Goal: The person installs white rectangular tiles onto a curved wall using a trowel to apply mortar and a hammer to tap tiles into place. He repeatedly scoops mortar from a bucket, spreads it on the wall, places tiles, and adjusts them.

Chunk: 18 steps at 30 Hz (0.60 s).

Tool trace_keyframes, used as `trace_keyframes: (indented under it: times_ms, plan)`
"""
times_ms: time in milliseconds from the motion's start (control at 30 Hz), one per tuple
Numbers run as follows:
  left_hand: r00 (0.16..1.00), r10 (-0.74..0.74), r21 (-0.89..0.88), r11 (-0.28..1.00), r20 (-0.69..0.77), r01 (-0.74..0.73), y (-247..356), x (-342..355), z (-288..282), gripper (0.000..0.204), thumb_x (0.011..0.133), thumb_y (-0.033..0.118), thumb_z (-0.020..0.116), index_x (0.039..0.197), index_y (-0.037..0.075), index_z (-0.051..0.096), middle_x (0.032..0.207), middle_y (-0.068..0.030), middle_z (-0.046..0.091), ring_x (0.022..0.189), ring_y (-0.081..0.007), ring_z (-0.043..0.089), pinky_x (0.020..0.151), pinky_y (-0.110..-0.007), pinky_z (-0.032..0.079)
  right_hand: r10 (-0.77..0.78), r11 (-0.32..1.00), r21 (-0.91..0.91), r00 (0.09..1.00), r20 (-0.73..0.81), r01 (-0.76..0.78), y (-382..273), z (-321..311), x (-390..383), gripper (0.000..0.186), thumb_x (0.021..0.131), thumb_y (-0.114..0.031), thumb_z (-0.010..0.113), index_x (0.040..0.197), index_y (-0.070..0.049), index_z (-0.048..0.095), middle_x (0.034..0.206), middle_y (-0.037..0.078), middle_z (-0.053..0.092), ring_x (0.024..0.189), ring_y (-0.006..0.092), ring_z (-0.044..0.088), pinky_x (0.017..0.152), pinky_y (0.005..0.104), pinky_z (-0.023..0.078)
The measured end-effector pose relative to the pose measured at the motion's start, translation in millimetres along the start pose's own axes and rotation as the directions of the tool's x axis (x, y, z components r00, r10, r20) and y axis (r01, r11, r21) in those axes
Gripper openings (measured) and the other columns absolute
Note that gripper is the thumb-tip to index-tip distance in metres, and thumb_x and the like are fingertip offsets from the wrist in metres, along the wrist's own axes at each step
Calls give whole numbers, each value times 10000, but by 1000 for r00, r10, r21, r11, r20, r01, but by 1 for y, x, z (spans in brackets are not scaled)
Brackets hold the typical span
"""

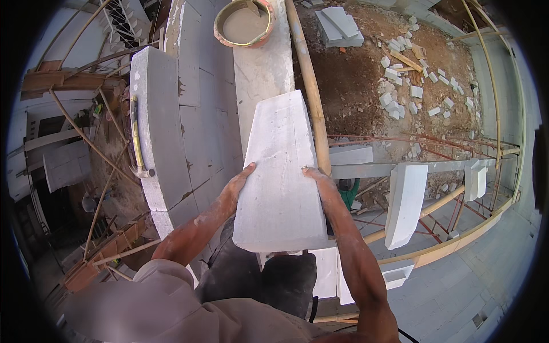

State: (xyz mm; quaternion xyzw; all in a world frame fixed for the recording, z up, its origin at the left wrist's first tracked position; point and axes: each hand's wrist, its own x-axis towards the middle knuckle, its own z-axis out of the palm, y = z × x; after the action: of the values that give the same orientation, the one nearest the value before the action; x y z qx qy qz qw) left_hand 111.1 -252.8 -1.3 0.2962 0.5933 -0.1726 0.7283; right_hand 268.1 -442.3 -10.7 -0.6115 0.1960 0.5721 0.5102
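Observation:
A large white aerated concrete block (280,188) is gripped between my two hands in front of my body. My left hand (239,182) presses on its left side, thumb toward the top face, and my right hand (321,183) presses on the right side; the other fingers are mostly hidden. Beyond the block lies a pale, dusty plank (264,74). At its far end stands a round bucket (245,23) of wet grey mortar. To the left, a hammer (137,137) with a yellow and black handle rests on top of a block wall (157,108).
A bamboo pole (309,86) runs along the plank's right side. Far below right, broken blocks (394,103) are strewn over brown soil near stacked blocks (338,27). More blocks (406,206) rest on scaffolding at right. Someone in a green sleeve (350,194) is partly visible below.

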Motion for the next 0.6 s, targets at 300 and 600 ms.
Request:
trace_keyframes:
  times_ms: [300, 600]
  plan:
    - [978, 203, 18, 979, 51, -204, 179, 97, -45, 670, 984, 406, 526, 1414, -91, 393, 1099, -265, 657, 824, -316, 730, 666, -364, 616, -78, 995, -44, 976, 205, 89, -157, 101, 117, 824, 832, -461, 593, 1433, 57, 373, 1304, 315, 502, 1191, 366, 539, 985, 438, 416]
    - [896, 442, -494, 769, -45, -405, 189, 22, -43, 847, 938, 578, 525, 1465, -60, 345, 1406, -344, 409, 1354, -377, 436, 1108, -488, 393, 160, 986, -91, 932, 324, -138, -253, 122, 122, 795, 837, -476, 554, 1477, -56, 340, 1402, 266, 443, 1279, 399, 478, 1029, 522, 394]
